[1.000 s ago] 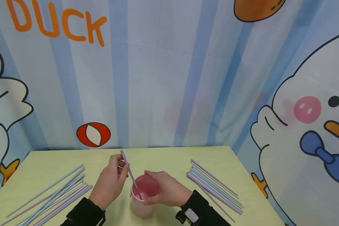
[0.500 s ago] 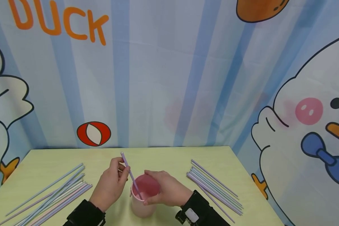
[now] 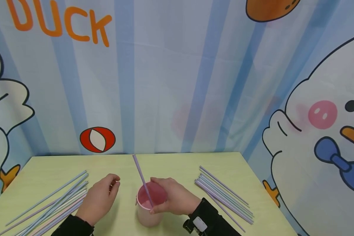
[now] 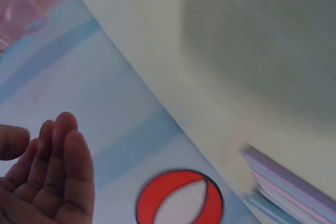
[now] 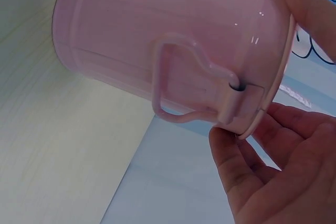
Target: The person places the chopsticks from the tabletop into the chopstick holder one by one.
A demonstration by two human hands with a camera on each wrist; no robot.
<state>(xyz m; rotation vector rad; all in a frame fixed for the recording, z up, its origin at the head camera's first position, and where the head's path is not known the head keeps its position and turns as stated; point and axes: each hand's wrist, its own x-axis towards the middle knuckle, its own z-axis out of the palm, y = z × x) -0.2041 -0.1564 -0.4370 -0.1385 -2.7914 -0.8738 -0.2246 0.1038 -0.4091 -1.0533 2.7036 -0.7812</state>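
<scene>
A pink metal bucket (image 3: 148,219) with small wire side handles stands upright on the table. My right hand (image 3: 178,198) grips its rim from the right, thumb at the front; in the right wrist view the fingers (image 5: 228,163) curl at the rim beside a handle. One purple straw-like stick (image 3: 139,169) leans inside the bucket, its upper end sticking out to the back left. Left of the bucket, my left hand (image 3: 98,198) hovers near the left bundle and holds nothing. Its loosely bent fingers (image 4: 76,166) show in the left wrist view.
On the left of the table (image 3: 124,226) lies a loose bundle of pale blue, white, pink and purple sticks (image 3: 46,198). To the right lies another group of purple and bluish sticks (image 3: 224,202). A printed duck curtain (image 3: 165,98) hangs behind.
My left hand has let go of the purple stick and moved left toward the left bundle. The stick now leans in the bucket by itself. My right hand keeps its grip on the rim.
</scene>
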